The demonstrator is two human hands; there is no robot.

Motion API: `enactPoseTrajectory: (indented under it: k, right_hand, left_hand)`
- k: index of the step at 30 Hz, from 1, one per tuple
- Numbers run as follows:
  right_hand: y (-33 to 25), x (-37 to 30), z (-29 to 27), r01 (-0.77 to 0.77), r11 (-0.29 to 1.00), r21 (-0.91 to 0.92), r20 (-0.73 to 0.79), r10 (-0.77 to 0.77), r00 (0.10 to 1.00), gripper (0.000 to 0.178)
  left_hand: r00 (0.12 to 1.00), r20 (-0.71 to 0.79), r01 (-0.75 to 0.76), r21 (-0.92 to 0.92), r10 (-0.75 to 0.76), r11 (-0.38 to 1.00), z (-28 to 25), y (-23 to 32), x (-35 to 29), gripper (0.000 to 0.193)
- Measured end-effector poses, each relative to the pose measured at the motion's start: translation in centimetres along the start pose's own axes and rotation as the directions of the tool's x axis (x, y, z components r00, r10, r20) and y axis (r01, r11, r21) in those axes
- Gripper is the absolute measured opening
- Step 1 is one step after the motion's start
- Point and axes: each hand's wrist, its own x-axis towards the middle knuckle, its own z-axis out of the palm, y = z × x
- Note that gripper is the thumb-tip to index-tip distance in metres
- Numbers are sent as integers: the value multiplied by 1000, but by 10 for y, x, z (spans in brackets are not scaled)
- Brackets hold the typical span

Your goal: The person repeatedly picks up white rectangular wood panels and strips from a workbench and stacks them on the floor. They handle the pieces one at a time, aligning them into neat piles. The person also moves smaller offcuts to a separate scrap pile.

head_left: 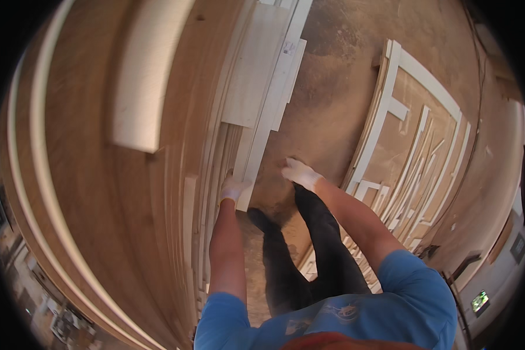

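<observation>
My left hand (233, 188), in a white glove, is at the near end of a long white board (262, 125). Its fingers bend over the board's edge and look closed on it, though some of them are hidden. The board lies along the right side of a stack of pale boards (254, 70). To its right, my right hand (301, 174), gloved too, hangs over the brown floor, apart from the boards. It holds nothing, and its fingers are partly spread.
Large brown panels and pale strips (137, 87) stand along my left. On the right, a white-framed panel (385, 116) lies with several thin white strips (411, 181) on it. My legs (321, 233) are on the brown floor (332, 76) between them.
</observation>
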Motion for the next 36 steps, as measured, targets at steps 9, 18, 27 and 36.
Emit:
enactPoseTrajectory:
  k: [9, 18, 27, 36]
  right_hand:
    - [-5, 94, 54, 209, 431, 878, -162, -145, 976, 52]
    - [38, 9, 93, 386, 493, 780, -527, 185, 829, 12]
    - [51, -186, 85, 426, 457, 780, -548, 173, 818, 29]
    - [-59, -379, 173, 551, 252, 796, -528, -156, 835, 67]
  left_hand:
    - [988, -149, -14, 174, 40, 985, 29, -36, -84, 66]
    - [980, -92, 193, 231, -176, 954, 43, -115, -265, 64]
    - [972, 99, 179, 275, -213, 945, 14, -143, -495, 74]
    - [994, -65, -79, 194, 93, 978, -26, -140, -681, 56]
